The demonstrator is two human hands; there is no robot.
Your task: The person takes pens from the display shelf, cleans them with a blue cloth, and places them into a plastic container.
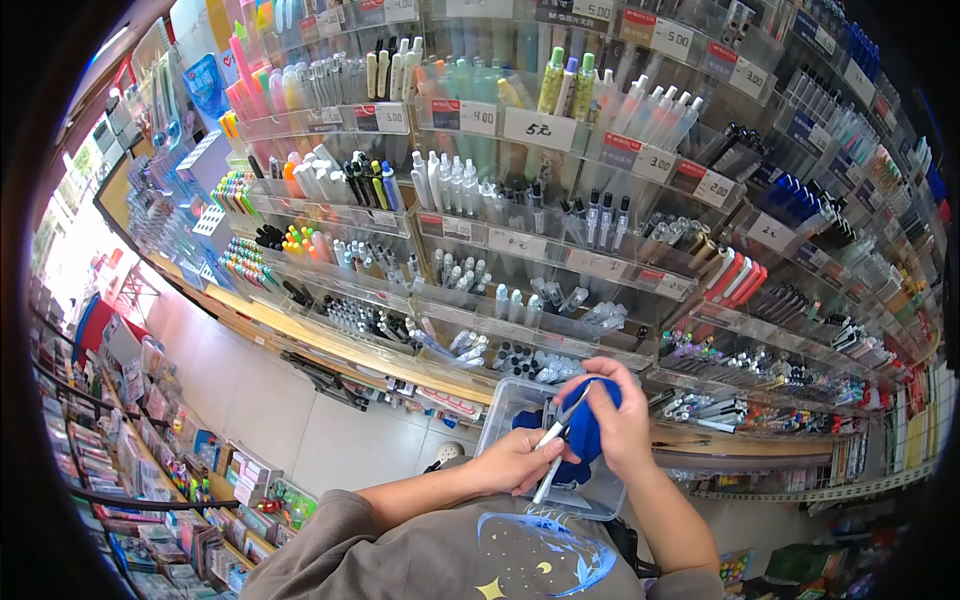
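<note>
My left hand (517, 462) is closed around a slim white pen (551, 436), which slants up toward my other hand. My right hand (622, 420) has its fingers curled over a blue cloth (584, 428), right against the pen's upper end. Whether the right fingertips also pinch the pen, I cannot tell. Below both hands is a clear plastic bin (497, 420), close to my body, with more blue material (570, 474) inside. The hands hide much of what the bin contains.
A curved, tiered display rack (540, 131) full of pens and markers rises ahead, with price tags along its shelves. A wooden ledge (440, 378) runs under it. Shelves of packaged goods (185, 500) stand behind at the left, across the tiled floor (340, 435).
</note>
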